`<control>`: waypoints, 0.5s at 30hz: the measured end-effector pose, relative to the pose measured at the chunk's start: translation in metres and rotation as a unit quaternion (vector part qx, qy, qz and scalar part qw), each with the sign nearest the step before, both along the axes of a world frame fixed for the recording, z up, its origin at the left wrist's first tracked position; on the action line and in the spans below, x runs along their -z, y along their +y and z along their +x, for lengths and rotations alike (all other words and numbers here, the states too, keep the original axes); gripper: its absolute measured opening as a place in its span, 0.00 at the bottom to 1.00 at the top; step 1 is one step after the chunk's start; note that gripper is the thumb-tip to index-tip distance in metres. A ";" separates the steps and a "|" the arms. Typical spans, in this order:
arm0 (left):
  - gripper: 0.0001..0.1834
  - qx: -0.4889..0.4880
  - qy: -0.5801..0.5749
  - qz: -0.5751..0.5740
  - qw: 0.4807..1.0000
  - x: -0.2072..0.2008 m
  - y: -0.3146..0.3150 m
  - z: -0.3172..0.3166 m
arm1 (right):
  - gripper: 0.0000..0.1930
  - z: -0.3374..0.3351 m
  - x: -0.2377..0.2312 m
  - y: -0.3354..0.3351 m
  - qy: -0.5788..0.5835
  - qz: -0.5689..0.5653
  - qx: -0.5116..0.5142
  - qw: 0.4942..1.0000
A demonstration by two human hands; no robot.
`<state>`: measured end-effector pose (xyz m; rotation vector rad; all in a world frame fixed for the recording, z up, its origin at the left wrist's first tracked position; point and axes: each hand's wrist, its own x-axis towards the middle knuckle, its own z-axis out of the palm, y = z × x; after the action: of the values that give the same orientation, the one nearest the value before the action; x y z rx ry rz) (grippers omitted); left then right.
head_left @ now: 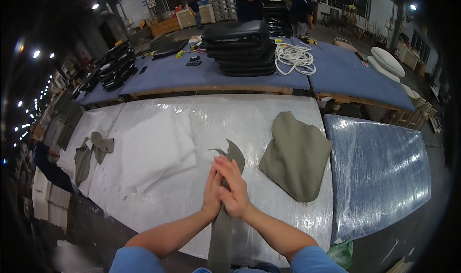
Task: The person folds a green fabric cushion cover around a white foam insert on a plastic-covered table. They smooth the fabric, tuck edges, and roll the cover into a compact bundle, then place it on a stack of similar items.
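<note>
At the plastic-covered worktable (230, 110), a person in light-blue sleeves has both bare hands raised in front of the body, palm towards palm. The left hand (211, 192) and right hand (235, 190) press a narrow olive-gray fabric strip (221, 239) between them, fingers extended rather than clenched; how firmly they pinch it, I cannot tell. The strip's curved, pointed end shows beyond the fingertips, and its long tail runs down towards the person's lap.

Judging by how things lie, the handling of this strip is partway through: it is caught between the palms, not set down or joined to anything. To the right, a broad olive-gray fabric panel (296, 157) lies flat, untouched. Left of the hands sit folded white batting sheets (156, 150), also untouched, and farther left, crumpled olive-gray fabric scraps (82, 163). Beyond, a blue-topped table (165, 78) bears stacked black cushions (240, 47) and coiled white cord (294, 58).
</note>
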<state>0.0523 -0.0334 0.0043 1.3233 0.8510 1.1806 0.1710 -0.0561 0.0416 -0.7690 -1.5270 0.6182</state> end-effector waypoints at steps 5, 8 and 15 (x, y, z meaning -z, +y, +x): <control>0.33 -0.052 0.045 -0.039 0.997 -0.013 0.007 -0.020 | 0.33 -0.025 0.008 0.015 0.075 -0.018 0.035 0.996; 0.33 -0.066 0.093 -0.042 0.993 -0.021 0.005 -0.031 | 0.32 -0.041 0.009 0.013 0.140 -0.064 0.058 0.986; 0.36 0.006 -0.062 -0.253 0.966 -0.036 -0.031 -0.044 | 0.40 -0.045 0.021 0.004 0.335 -0.245 -0.015 0.910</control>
<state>0.0085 -0.0647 0.0399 0.8287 0.9710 0.9405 0.1260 -0.0523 0.0207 -0.7916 -0.7492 1.1772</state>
